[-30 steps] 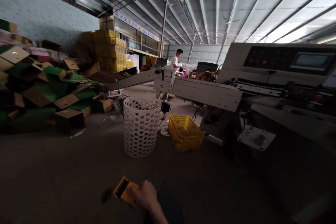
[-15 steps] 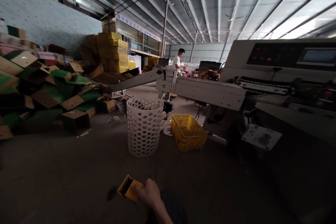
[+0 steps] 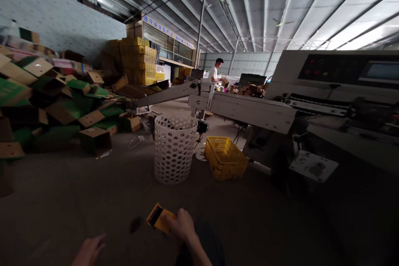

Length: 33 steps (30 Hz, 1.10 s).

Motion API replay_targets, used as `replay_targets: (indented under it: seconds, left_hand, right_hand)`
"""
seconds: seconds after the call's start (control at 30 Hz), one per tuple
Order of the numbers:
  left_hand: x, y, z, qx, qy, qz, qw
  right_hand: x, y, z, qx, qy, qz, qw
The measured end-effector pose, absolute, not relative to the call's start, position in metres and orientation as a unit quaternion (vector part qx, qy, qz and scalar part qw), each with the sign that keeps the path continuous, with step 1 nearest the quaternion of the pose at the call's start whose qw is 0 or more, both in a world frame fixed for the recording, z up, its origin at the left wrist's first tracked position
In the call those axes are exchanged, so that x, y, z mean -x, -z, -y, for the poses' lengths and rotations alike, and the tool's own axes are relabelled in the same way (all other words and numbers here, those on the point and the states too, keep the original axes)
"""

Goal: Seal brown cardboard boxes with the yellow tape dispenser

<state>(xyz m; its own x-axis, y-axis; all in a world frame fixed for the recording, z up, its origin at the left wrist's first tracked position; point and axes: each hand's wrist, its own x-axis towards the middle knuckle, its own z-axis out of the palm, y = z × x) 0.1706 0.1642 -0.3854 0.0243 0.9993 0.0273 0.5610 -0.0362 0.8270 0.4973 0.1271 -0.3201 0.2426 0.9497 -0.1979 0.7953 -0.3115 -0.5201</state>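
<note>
At the bottom centre, my right hand [image 3: 182,224] is wrapped round a flat yellow tool with a black panel [image 3: 160,218]; its exact kind is unclear in the dim light. Part of my left hand [image 3: 89,251] shows at the lower left edge, a little blurred, its fingers stretched out and holding nothing. Beyond the tool, a tall white basket with round holes [image 3: 174,149] stands upright on the floor. To the right of that basket sits a yellow plastic crate [image 3: 227,158]. Neither hand touches the basket or the crate.
A large pale machine with a control panel [image 3: 314,68] fills the right side, and its conveyor arm [image 3: 246,110] runs behind the basket. Cardboard boxes [image 3: 62,110] lie heaped at the left. Yellow crates [image 3: 140,62] are stacked farther back. A co-worker [image 3: 215,75] stands behind the conveyor.
My left hand has come into view at the lower left. My right hand keeps its hold on the yellow tool. The whole scene has shifted slightly right, and the co-worker now holds a box.
</note>
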Motion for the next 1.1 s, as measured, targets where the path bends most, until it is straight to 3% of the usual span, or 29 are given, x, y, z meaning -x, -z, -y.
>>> replay_targets:
  seconds: [0.37,0.73,1.1]
  left_hand:
    - [-0.120,0.383,-0.191,-0.490,-0.430,-0.659,0.376]
    - [-0.116,0.376,-0.196,-0.647,-0.367,-0.657,0.120]
    - [-0.108,0.396,-0.215,-0.718,-0.429,-0.535,0.115]
  right_hand:
    - [-0.485,0.321,-0.137,0.778,-0.246,0.563,0.132]
    - [-0.487,0.318,-0.137,0.771,-0.234,0.580,0.121]
    - [-0.493,0.316,-0.136,0.774,-0.236,0.577,0.108]
